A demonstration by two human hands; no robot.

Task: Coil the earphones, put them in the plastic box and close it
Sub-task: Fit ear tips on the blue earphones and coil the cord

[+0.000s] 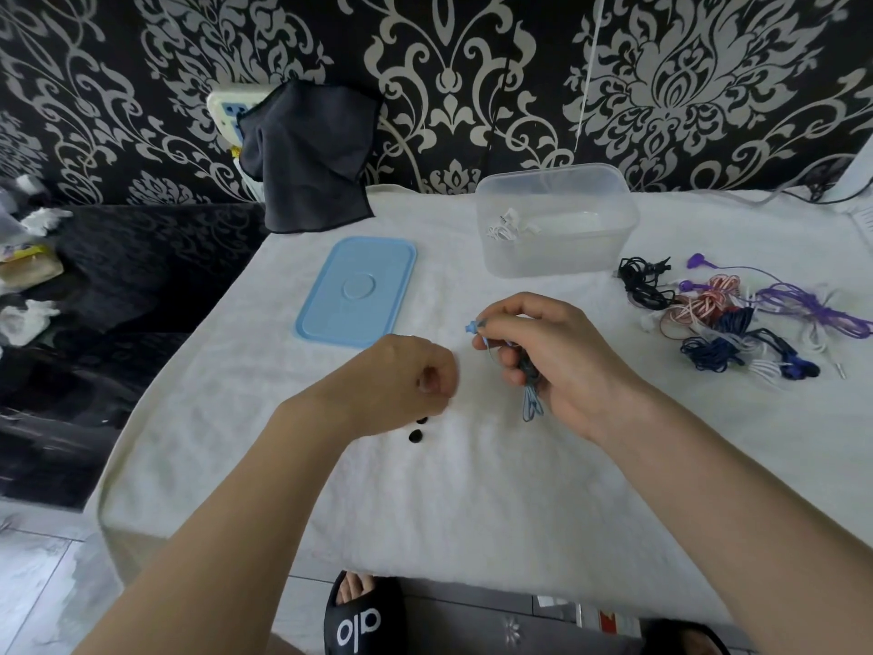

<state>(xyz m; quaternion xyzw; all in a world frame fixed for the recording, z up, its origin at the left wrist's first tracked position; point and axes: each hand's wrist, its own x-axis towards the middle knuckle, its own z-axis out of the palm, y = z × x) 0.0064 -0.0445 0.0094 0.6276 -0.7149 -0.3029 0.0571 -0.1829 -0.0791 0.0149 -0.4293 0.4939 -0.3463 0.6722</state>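
Observation:
My right hand (557, 361) grips a coiled pair of blue earphones (531, 399); an earbud sticks out past my fingertips and cable loops hang below my palm. My left hand (406, 385) hovers beside it with its fingers curled, over two small black ear tips (415, 436) on the cloth; whether it pinches anything is hidden. The clear plastic box (557, 248) stands open at the back, with white earphones (503, 226) inside. Its light blue lid (356, 290) lies flat to the left of the box.
A heap of tangled earphones (737, 319) in black, red-white, purple and navy lies on the right of the white-covered table (425, 503). A dark cloth (312, 158) hangs at the back left. The table's front edge is near my feet.

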